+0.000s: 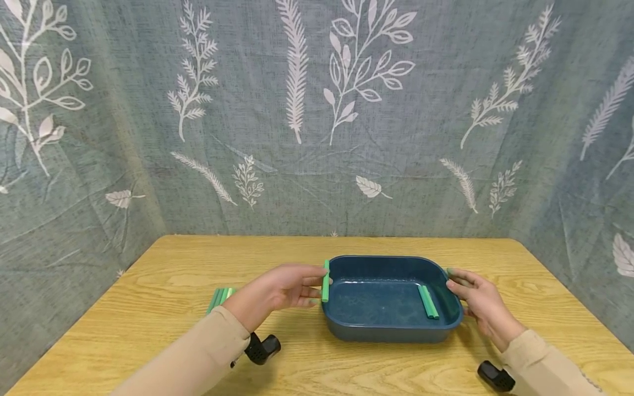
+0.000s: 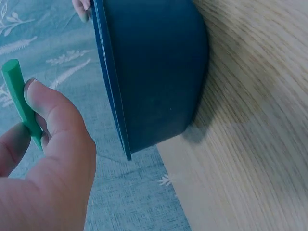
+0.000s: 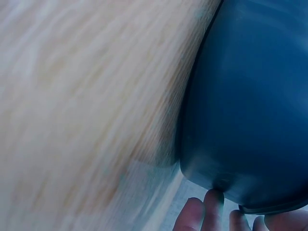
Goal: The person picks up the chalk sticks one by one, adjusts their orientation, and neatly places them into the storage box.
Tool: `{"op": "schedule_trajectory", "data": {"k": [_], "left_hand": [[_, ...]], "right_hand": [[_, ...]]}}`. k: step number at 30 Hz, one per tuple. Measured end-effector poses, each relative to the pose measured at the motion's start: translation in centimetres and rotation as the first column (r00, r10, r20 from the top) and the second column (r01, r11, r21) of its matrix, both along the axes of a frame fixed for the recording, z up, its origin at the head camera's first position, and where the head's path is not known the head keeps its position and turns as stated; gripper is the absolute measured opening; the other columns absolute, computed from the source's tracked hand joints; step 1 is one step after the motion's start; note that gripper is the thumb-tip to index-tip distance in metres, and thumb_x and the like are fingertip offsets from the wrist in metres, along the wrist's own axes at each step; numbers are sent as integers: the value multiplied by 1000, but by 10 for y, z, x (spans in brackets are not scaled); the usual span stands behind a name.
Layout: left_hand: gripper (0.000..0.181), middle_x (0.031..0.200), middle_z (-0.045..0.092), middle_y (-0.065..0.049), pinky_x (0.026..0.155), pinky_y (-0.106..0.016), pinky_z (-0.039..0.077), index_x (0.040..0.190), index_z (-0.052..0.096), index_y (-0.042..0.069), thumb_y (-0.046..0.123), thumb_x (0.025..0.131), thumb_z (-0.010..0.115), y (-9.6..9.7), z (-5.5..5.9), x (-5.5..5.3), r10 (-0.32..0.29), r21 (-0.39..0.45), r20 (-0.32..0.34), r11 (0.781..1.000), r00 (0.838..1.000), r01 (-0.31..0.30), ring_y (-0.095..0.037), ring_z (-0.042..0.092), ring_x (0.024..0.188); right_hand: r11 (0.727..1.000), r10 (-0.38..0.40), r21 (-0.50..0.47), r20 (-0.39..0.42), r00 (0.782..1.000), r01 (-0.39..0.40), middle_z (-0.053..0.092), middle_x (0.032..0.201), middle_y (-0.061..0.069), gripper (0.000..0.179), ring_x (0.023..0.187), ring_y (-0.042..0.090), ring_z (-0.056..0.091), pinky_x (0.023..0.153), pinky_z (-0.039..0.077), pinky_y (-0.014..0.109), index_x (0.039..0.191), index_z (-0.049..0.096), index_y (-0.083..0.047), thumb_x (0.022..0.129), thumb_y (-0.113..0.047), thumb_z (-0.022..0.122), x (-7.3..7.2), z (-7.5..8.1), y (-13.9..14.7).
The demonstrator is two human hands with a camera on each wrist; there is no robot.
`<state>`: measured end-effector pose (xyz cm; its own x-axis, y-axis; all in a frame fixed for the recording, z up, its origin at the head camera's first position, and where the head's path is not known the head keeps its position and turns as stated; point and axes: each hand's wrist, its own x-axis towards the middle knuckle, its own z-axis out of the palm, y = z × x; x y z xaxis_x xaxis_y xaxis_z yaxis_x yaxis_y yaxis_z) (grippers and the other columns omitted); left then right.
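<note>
My left hand [image 1: 292, 286] pinches a green stick [image 1: 325, 281] between thumb and fingers, upright at the left rim of a dark blue basin [image 1: 386, 333]. In the left wrist view the stick [image 2: 20, 98] pokes out past the fingertips, beside the basin's outer wall [image 2: 159, 72]. On the basin's right side, my right hand [image 1: 482, 300] holds the rim, thumb at the edge. The right wrist view has its fingers [image 3: 211, 211] against the outer wall [image 3: 245, 110]. Two green sticks [image 1: 428, 302] lie side by side inside, near the right end.
Several green sticks [image 1: 218, 300] lie in a row on the wooden table [image 1: 168, 275], partly hidden behind my left forearm. A grey-blue curtain [image 1: 317, 192] with white leaf prints hangs behind the table and along both sides.
</note>
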<state>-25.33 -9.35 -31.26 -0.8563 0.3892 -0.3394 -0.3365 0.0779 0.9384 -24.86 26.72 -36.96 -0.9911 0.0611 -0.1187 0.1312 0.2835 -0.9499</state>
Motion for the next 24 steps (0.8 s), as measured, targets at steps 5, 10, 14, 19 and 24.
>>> {"op": "schedule_trajectory", "data": {"k": [5,10,14,19,24], "left_hand": [[20,84,59,3,68,-25,49,114,59,3,16,102,50,6,1,-3,-6,-19,8,1000,1000,6,-16,57,79],[22,82,58,4,72,-26,49,118,56,1,15,103,48,12,3,-6,-14,-39,8,999,1000,14,-15,55,75],[29,83,58,3,70,-25,50,125,54,-3,15,103,48,19,5,-11,-26,-50,3,998,1000,26,-14,55,74],[38,86,57,1,69,-25,49,135,48,-5,15,104,48,28,7,-16,-26,-69,26,997,999,28,-14,53,74],[39,83,58,2,67,-24,49,137,48,-5,16,104,47,38,9,-24,-37,-84,56,996,998,41,-14,54,73]], "right_hand": [[1000,4,-6,2,1000,-4,23,154,27,56,129,42,37,75,47,33,152,25,1,105,-23,47,0,0,1],[1000,9,-1,4,1000,-9,23,154,26,57,130,42,37,75,46,33,152,25,1,105,-23,47,0,1,1],[1000,12,-4,3,1000,-12,23,154,27,57,131,43,36,76,46,34,152,25,1,105,-22,47,0,1,1],[1000,17,-8,7,1000,-17,22,154,27,57,133,43,34,77,46,34,152,25,1,105,-22,47,0,1,1],[1000,12,-22,6,1000,-12,22,154,27,56,133,42,34,77,48,33,152,25,1,105,-21,46,0,1,1]]}}
